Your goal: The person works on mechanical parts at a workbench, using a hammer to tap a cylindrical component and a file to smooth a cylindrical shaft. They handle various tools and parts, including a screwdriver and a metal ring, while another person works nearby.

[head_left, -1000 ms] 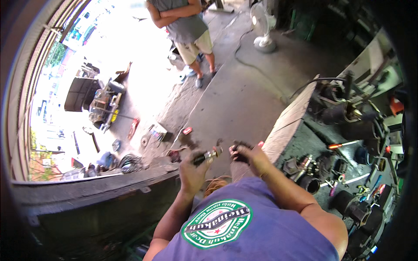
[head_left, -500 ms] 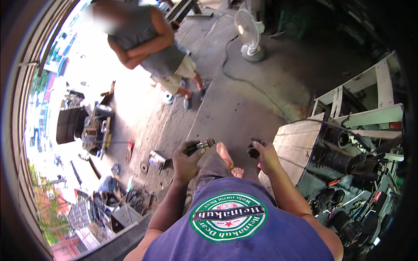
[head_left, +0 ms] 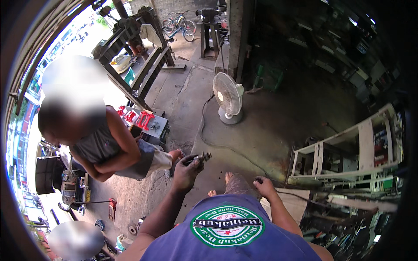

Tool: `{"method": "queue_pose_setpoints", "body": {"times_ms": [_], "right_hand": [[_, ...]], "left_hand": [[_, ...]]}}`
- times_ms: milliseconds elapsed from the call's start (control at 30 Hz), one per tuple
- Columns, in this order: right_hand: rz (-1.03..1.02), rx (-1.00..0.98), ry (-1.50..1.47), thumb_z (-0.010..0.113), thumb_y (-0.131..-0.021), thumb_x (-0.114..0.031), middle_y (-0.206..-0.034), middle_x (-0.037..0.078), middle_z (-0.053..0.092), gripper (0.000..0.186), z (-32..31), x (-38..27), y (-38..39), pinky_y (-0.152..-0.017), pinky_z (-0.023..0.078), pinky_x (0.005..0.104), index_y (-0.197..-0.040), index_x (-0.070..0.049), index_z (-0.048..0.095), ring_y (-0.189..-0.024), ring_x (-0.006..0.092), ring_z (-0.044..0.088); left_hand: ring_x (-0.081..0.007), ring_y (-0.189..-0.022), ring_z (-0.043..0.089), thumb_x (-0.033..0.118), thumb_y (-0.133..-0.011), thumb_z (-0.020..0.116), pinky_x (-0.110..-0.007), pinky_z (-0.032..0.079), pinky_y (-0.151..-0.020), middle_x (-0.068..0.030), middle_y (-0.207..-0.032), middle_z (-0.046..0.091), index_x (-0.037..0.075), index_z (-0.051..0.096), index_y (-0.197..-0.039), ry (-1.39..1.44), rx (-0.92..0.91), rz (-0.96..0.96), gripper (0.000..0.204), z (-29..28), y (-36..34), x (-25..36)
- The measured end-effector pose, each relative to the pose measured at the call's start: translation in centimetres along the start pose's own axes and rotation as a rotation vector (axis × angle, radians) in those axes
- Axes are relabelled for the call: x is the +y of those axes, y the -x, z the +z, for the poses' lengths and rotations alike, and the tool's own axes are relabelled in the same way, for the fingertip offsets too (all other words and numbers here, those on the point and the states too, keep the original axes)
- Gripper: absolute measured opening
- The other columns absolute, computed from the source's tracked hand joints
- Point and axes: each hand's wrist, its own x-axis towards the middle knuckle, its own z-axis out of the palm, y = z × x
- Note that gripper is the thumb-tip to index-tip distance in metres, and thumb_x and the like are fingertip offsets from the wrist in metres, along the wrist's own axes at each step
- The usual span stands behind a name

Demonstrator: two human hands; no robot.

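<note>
Blackened fingers of my left hand (head_left: 187, 172) grip a small dark-and-silver cylindrical metal part (head_left: 202, 157), held out over the concrete in front of me. My right hand (head_left: 264, 186) is lower, beside my thigh, with dirty fingers curled; whatever may be inside them is hidden. Both forearms flank my purple sleeveless shirt (head_left: 278, 239). A person in a grey top (head_left: 117, 143) and light shorts stands close on the left, arms crossed, nearest to my left hand. My bare toes (head_left: 228, 177) show below.
A pedestal fan (head_left: 226, 98) with a trailing cord (head_left: 202, 130) stands ahead. Behind are a steel press frame (head_left: 146, 74), red parts on a tray (head_left: 159, 130) and bicycles (head_left: 183, 28). A white metal frame (head_left: 365, 145) is right; machinery (head_left: 67, 187) and a red jack (head_left: 112, 209) lie left.
My view has swung forward and up, showing more workshop. The other person appears nearer and lower left. My left hand has risen with the metal part; my right hand has dropped beside my thigh.
</note>
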Motion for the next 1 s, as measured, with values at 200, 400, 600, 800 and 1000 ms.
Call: {"method": "queue_pose_setpoints", "body": {"times_ms": [200,400,600,800,1000], "right_hand": [[0.020,-0.208,0.186,0.080,-0.100,-0.034,-0.129,0.026,0.081,0.055,-3.3,-9.9,-16.1,-0.106,0.060,0.0453,-0.144,-0.001,0.074,-0.119,0.0375,0.079],[-0.165,-0.268,0.235,0.079,-0.101,-0.034,-0.132,0.025,0.080,0.057,-6.2,-24.6,-32.5,-0.107,0.060,0.0446,-0.146,0.000,0.072,-0.122,0.0365,0.078],[-0.226,-0.310,0.283,0.079,-0.101,-0.033,-0.134,0.026,0.079,0.058,-1.7,-36.9,-45.4,-0.109,0.060,0.0460,-0.147,0.001,0.071,-0.125,0.0378,0.077],[-0.284,-0.545,0.342,0.081,-0.099,-0.032,-0.137,0.029,0.077,0.058,2.1,-46.3,-51.6,-0.114,0.056,0.0470,-0.148,-0.001,0.072,-0.129,0.0414,0.074],[-0.199,-0.420,0.328,0.079,-0.101,-0.031,-0.135,0.026,0.078,0.056,1.5,-53.1,-61.7,-0.108,0.060,0.0483,-0.149,-0.003,0.070,-0.122,0.0415,0.077]], "left_hand": [[-0.0174,-0.110,0.072,0.030,-0.113,0.071,-0.035,0.060,-0.099,-0.0044,-0.125,0.078,0.007,0.071,-0.141,0.472,-0.081,0.044,0.036,-1.1,-12.8,4.8],[-0.0193,-0.108,0.073,0.032,-0.114,0.070,-0.037,0.060,-0.100,-0.0050,-0.124,0.078,0.009,0.072,-0.138,0.653,-0.063,0.099,0.033,-2.2,-22.7,11.7],[-0.0185,-0.103,0.073,0.031,-0.114,0.071,-0.035,0.060,-0.095,-0.0046,-0.115,0.078,0.006,0.074,-0.135,0.536,0.072,0.139,0.032,-8.1,-34.5,20.4],[-0.0175,-0.097,0.077,0.023,-0.107,0.082,-0.033,0.064,-0.090,-0.0065,-0.114,0.079,0.001,0.070,-0.137,0.038,0.357,0.187,0.039,-11.3,-44.9,30.7],[-0.0144,-0.104,0.077,0.007,-0.101,0.087,-0.030,0.062,-0.095,-0.0073,-0.118,0.081,-0.002,0.072,-0.132,-0.422,0.541,0.357,0.035,-15.5,-55.9,36.8]]}}
